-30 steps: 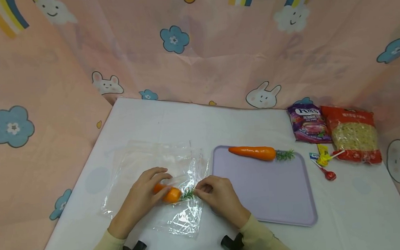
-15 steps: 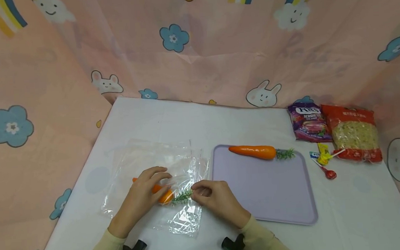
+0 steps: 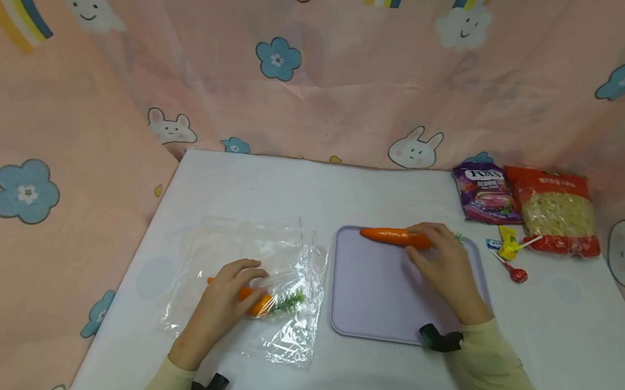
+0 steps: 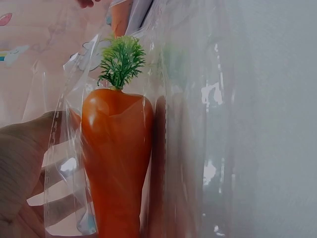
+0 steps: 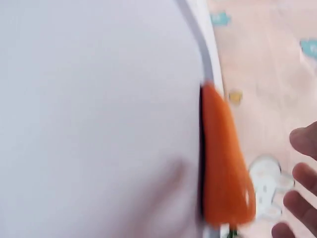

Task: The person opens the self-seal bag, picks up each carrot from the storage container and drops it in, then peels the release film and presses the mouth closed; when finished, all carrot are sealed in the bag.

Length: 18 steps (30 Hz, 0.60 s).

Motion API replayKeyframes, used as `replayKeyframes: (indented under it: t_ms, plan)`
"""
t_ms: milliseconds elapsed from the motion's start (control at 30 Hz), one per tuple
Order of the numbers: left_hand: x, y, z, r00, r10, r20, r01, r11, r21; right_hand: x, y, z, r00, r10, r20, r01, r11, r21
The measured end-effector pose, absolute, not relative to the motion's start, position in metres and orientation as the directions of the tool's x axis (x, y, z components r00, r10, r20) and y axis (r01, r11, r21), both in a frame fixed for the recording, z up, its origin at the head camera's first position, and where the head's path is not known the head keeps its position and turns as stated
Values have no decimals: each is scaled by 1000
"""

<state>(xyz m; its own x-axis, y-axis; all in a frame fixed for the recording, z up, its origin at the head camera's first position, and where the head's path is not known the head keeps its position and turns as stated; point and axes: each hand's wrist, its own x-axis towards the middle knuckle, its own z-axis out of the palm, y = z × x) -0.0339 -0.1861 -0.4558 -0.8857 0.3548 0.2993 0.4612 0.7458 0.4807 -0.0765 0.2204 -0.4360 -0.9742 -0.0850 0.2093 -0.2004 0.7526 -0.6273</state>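
On the left of the table, an orange carrot [image 3: 260, 305] with green leafy top lies within a clear plastic bag [image 3: 286, 349]. My left hand [image 3: 219, 300] lies over it with curved fingers, holding the bag's film; part of the carrot is hidden beneath the hand. In the left wrist view the carrot [image 4: 119, 148] shows through shiny film, fingers beside it. Above the tray [image 3: 371, 298], my right hand [image 3: 446, 270] reaches over a second carrot [image 3: 386, 235], fingers spread. The right wrist view shows those fingers apart from this carrot [image 5: 225, 168].
At the back right stand a purple candy pack [image 3: 486, 195] and a red noodle bag [image 3: 554, 212]. A yellow lollipop [image 3: 508, 249] and a red lollipop [image 3: 518, 275] lie in front of them. A patterned pink cloth [image 3: 334, 99] hangs behind the white table [image 3: 290, 178].
The bagged carrot has slid leftward, deeper under my left hand. My right hand has left its leaves and moved right, over the tray's carrot. The left hand has stayed in place.
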Motion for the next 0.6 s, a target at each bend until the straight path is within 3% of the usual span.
replayKeyframes:
  t_ms: [133,267,600]
  plan:
    - [-34,-186,-456,-883,355,307,466,745,478,-85,252,-439,-996,-77,37,-85,849,-522]
    - [-34,-186,-456,-882,358,305,468,742,480,-85,262,-449,-987,-125,-100,-70,898,-435]
    - [-34,-186,-456,-878,366,309,476,739,476,-78,255,-462,-991,-100,-88,-56,914,-402]
